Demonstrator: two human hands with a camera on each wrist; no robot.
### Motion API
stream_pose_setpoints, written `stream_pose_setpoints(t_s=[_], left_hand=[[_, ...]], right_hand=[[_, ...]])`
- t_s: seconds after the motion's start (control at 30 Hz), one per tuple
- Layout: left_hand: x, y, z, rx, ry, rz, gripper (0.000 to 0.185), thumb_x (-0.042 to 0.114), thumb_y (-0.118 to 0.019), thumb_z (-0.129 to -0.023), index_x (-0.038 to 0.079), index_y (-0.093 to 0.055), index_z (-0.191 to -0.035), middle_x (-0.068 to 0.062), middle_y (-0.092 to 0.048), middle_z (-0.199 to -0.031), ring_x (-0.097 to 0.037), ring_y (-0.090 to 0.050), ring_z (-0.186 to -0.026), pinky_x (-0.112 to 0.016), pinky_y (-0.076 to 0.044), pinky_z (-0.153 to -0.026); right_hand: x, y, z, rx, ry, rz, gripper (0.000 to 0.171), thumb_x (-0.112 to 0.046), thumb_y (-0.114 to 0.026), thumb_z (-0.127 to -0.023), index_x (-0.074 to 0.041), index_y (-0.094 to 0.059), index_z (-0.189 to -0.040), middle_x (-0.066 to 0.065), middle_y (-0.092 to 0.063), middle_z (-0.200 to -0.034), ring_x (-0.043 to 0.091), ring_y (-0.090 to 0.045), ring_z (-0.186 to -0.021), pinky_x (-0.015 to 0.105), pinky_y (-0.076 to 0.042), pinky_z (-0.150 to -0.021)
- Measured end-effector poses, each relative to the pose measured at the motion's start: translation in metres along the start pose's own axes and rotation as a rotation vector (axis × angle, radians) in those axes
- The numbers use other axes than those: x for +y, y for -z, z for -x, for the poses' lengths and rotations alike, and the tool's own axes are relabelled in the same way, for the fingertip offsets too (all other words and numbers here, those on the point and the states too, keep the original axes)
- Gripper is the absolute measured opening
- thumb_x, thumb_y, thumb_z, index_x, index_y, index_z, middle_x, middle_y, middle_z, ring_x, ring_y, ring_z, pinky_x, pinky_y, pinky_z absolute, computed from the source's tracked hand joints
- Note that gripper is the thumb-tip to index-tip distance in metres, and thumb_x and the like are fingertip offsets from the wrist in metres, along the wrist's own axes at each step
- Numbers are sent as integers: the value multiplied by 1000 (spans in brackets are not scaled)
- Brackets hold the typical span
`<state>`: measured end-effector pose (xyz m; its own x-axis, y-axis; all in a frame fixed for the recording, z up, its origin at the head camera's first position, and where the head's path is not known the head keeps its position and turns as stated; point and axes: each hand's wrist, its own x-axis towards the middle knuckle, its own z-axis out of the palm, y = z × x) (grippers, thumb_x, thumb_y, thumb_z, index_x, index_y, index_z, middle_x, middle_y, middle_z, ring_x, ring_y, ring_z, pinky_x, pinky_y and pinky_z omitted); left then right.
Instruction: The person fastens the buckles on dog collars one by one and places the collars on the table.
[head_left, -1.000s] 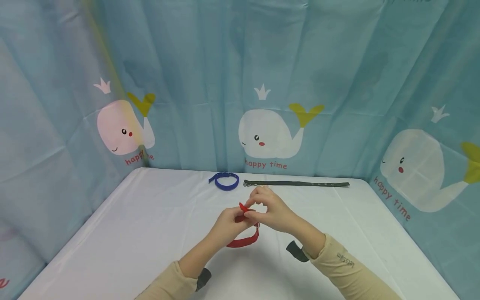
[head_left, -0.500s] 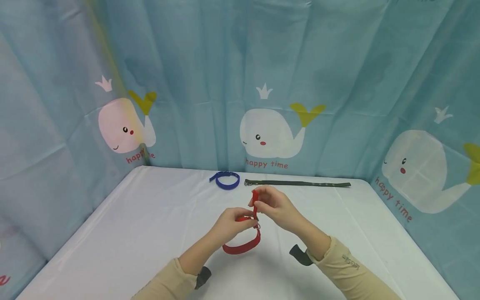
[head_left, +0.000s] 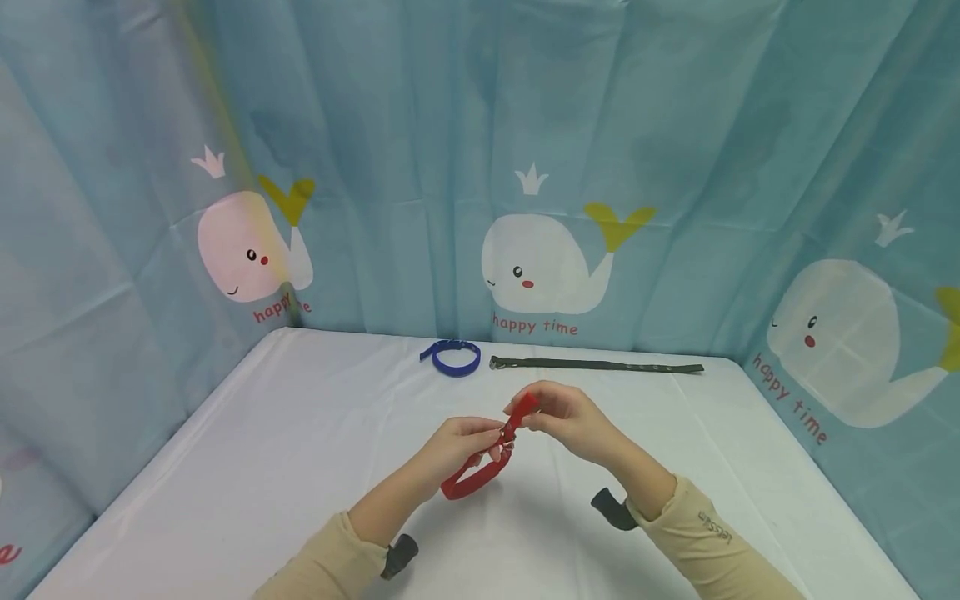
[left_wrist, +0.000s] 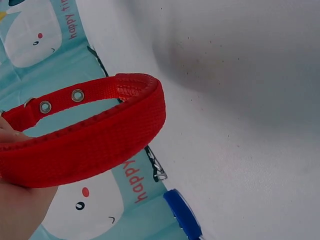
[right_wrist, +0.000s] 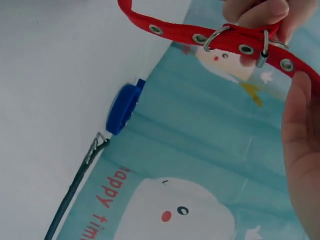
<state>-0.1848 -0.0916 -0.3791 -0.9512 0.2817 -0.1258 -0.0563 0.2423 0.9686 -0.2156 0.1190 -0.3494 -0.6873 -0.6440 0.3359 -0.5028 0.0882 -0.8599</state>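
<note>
A red pet collar is held above the table, bent into a loop. My left hand pinches it beside the buckle. My right hand pinches the strap's free end, tilted up to the right. In the right wrist view, the strap runs through the metal buckle, with a D-ring beside it and several metal eyelets along the strap. The padded part of the loop fills the left wrist view and covers part of the left hand.
Toward the back of the white table lies a blue collar in a loop. A dark green collar lies straight to its right. Light blue curtains with whale prints stand behind and at both sides.
My right hand first lifted the red strap end upright out of the buckle area, then moved right with it. The loop now hangs more tilted, and my left hand keeps its grip near the buckle.
</note>
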Motion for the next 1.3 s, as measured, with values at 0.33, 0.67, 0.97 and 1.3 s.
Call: stream_pose_setpoints(t_s=[0.33,0.67,0.97,1.3], left_hand=[[-1,-2,0,-7,-33,26,32,18,-58,-97,-2,-64,-122,-12,-67,-85,-21,-56,-86,-32,-46,-75],[-2,-5,-5,29,-16,3,40,18,-64,-92,2,-57,-128,-2,-61,-66,-15,-52,-67,-28,-41,-66],[-1,-7,-3,-3,-43,57,69,8,-56,-84,-1,-29,-147,-3,-55,-67,-15,-47,-66,-28,-40,-67],[-5,-3,2,10,-44,-19,66,11,-63,-86,1,-37,-145,-3,-65,-82,-20,-59,-79,-40,-50,-82]], right_hand=[[1,-1,-1,-105,29,40,21,8,-56,-92,5,-60,-112,20,-64,-108,27,-65,-101,33,-52,-89],[6,-4,-2,-133,36,52,19,8,-57,-92,5,-59,-111,20,-64,-106,26,-66,-99,33,-53,-87],[9,-11,1,-70,-46,18,20,6,-59,-92,4,-59,-112,22,-64,-107,25,-66,-98,31,-52,-88],[12,-13,4,-22,-83,61,21,1,-59,-94,4,-58,-114,20,-65,-108,27,-65,-100,30,-52,-87]])
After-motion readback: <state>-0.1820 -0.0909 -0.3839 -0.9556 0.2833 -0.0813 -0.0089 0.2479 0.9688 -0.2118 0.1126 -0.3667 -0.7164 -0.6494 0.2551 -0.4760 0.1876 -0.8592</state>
